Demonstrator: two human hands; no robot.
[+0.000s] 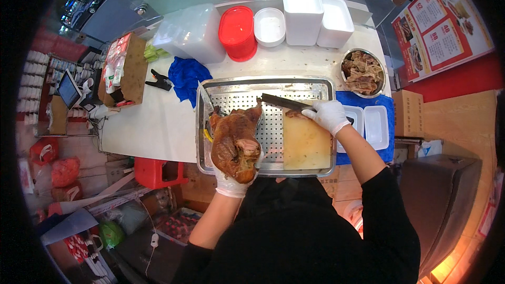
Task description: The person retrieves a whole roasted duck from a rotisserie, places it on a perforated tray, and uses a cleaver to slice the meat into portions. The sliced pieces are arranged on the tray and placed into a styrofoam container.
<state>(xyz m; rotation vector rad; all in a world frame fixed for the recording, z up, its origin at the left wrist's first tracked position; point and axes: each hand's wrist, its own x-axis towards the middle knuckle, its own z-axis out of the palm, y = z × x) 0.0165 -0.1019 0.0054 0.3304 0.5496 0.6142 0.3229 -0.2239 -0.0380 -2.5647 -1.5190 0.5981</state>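
My left hand [227,185], in a clear plastic glove, supports a brown roast bird [232,142] from below, with most of the fingers hidden under it. The bird is over the left part of a perforated metal tray [270,142], and pale meat shows where its skin is broken. My gloved right hand [327,116] grips a dark-bladed knife [282,101], its blade pointing left towards the bird's upper end. Beneath that hand lies a yellowish cutting board [307,142] with a small scrap of meat [294,114] near its top. Another knife [205,96] leans in the tray's upper left corner.
A steel bowl of meat pieces [363,71] stands at right, above white plastic containers [376,128] on a blue cloth [343,98]. Along the back are a red tub [236,31] and white tubs [302,15]. A crumpled blue cloth [189,77] and black clamp [159,81] lie left.
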